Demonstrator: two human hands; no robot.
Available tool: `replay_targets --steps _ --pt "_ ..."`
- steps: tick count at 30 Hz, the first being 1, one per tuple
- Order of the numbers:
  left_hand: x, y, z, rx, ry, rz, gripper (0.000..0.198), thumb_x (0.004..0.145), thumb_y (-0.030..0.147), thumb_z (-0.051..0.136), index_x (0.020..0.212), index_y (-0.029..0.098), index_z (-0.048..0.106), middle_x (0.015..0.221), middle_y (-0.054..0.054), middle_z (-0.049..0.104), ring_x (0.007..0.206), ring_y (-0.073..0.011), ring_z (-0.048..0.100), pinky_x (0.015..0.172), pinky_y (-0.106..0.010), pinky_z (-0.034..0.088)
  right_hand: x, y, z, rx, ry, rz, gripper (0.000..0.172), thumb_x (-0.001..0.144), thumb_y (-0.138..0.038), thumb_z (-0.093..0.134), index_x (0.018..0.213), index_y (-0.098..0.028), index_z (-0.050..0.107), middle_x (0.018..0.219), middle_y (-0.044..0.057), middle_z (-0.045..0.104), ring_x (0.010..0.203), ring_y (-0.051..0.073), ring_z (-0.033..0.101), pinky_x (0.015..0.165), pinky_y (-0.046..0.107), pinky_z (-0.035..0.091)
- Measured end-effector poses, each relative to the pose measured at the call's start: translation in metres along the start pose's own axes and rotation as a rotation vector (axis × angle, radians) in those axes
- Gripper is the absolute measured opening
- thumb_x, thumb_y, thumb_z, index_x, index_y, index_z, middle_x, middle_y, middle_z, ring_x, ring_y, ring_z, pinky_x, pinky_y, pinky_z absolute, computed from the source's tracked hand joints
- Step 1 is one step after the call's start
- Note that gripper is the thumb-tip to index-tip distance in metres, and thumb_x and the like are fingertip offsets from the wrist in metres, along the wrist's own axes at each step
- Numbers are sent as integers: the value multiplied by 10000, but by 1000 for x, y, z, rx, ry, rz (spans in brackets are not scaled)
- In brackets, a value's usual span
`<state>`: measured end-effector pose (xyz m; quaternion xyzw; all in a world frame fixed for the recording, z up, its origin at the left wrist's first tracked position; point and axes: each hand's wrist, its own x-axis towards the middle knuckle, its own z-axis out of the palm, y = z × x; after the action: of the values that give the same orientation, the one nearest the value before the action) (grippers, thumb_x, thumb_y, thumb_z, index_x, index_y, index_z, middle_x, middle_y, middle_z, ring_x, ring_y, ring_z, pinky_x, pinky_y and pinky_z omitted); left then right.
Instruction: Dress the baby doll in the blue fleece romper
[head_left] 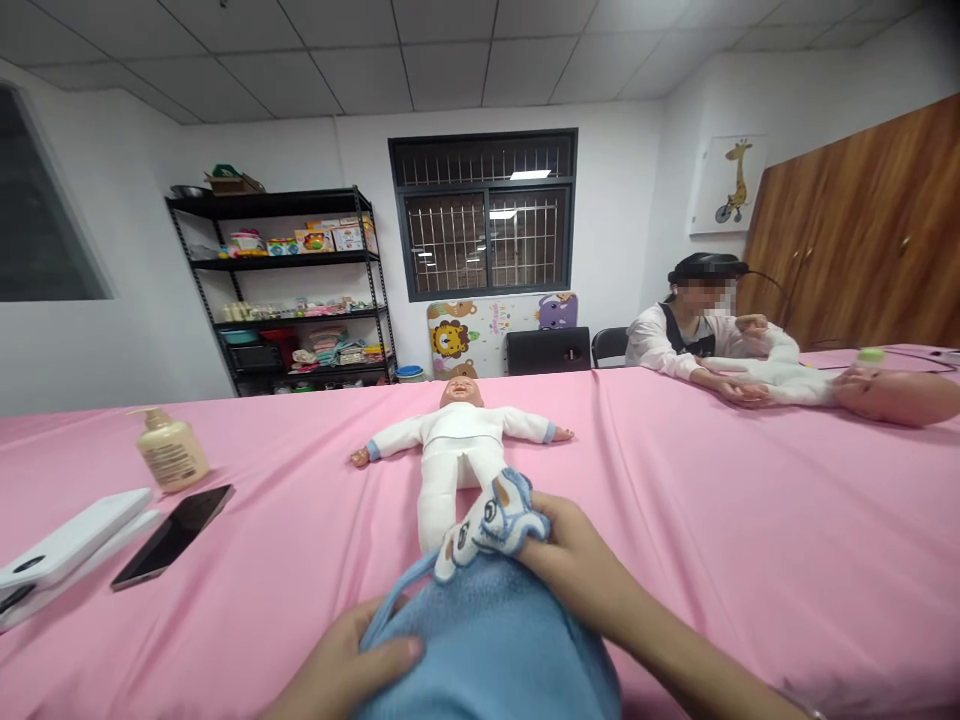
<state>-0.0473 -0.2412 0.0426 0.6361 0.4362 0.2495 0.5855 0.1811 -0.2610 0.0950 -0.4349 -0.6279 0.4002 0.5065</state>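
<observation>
A soft blue cloth [487, 640], towel-like, hangs between my hands at the table's near edge. It bears a white and blue animal face [491, 515] and a thin blue edge strip at its left. My left hand [360, 650] grips the cloth's left side, its thumb on the front and the other fingers partly hidden behind. At the animal face's right side, my right hand [566, 545] pinches the fabric; some fingertips are hidden. Just beyond lies a baby doll [461, 430] in white clothes with blue cuffs, on its back, arms spread. The cloth covers part of its legs from view.
A pink sheet [300, 480] covers the table. To the left are a pump bottle [171, 450], a dark phone [174, 535] and a white device [75, 540]. At the right, a person [690, 320] handles another doll [810, 385]. Shelves [292, 260] stand behind.
</observation>
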Motion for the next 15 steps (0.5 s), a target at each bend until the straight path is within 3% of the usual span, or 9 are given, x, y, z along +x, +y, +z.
replay_targets --steps 2,5,7,9,10,12,15 --pt "11 4 -1 27 70 56 588 655 572 610 1065 150 608 912 -78 669 894 -289 587 783 -362 467 10 6 -4 -129 -114 28 282 698 -297 608 929 -137 607 866 36 636 794 172 556 691 256 442" --pt "24 6 -8 260 145 171 485 646 451 664 1030 163 597 1020 -64 641 970 -276 545 853 -329 429 26 24 -3 -460 -323 120 476 542 -279 747 967 -138 585 919 51 635 799 199 566 653 257 427" --pt "32 5 -11 441 133 175 426 580 364 717 935 161 597 974 -48 635 936 -267 539 822 -311 424 37 37 1 -734 -417 95 354 549 -237 736 860 -128 607 844 64 635 738 198 558 615 259 400" --pt "39 5 -12 557 85 158 337 564 321 715 826 159 577 864 -22 621 857 -243 542 753 -285 420 49 45 5 -925 -396 -4 150 659 -191 619 792 -123 612 809 86 626 711 191 547 612 268 382" --pt "44 5 -13 581 54 154 284 580 311 695 781 161 562 819 -10 606 823 -229 542 724 -271 412 56 49 6 -982 -354 -49 126 692 -166 557 796 -121 612 825 101 621 721 193 546 618 273 379" --pt "54 9 -16 597 -11 156 192 619 285 642 722 165 533 768 8 576 782 -203 537 685 -250 389 70 54 8 -1055 -277 -93 187 689 -135 507 845 -112 608 880 129 609 767 206 548 634 278 382" --pt "76 22 -26 636 -63 150 140 611 237 592 662 175 477 693 32 516 706 -171 500 619 -231 351 93 65 10 -1089 -281 -118 296 628 -163 561 914 -97 598 944 144 596 829 223 551 664 278 401"
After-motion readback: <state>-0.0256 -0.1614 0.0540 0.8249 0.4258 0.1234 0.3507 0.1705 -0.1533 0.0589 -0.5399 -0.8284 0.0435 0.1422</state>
